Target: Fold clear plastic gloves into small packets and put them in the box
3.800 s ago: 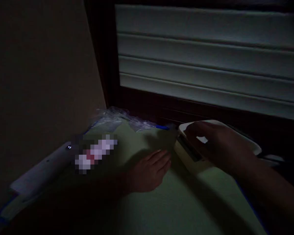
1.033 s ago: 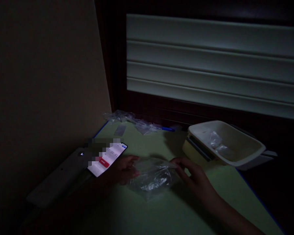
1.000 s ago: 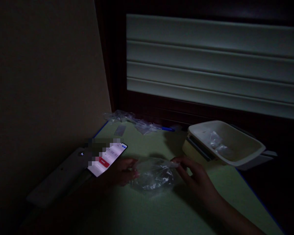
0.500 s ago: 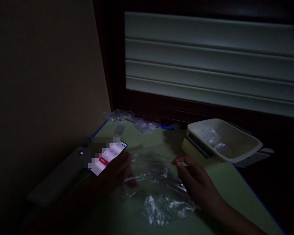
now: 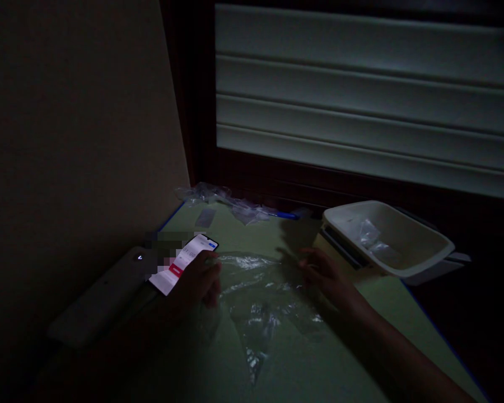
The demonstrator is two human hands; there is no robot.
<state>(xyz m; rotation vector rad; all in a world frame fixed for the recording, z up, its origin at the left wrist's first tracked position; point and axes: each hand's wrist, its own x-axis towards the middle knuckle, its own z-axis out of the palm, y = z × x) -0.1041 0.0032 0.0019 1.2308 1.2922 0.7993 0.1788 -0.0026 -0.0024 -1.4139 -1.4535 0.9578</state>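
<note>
A crumpled clear plastic bag spreads between my two hands, its lower part narrowing to a point above the table. My left hand is closed on the bag's upper left edge, its fingers mostly in shadow. At the other side, my right hand has its thumb and fingers pinched by the upper right edge, the film there being hard to see. A lit phone lies just behind my left hand, partly pixelated.
A cream plastic container with small clear packets inside stands at the right. Crumpled plastic and a blue pen lie along the back edge. A long white device sits left of the phone. The green table meets walls.
The bag has gone from a bunched heap to a more spread shape with a straighter top edge. My left hand has risen slightly and moved left; my right hand is slightly higher.
</note>
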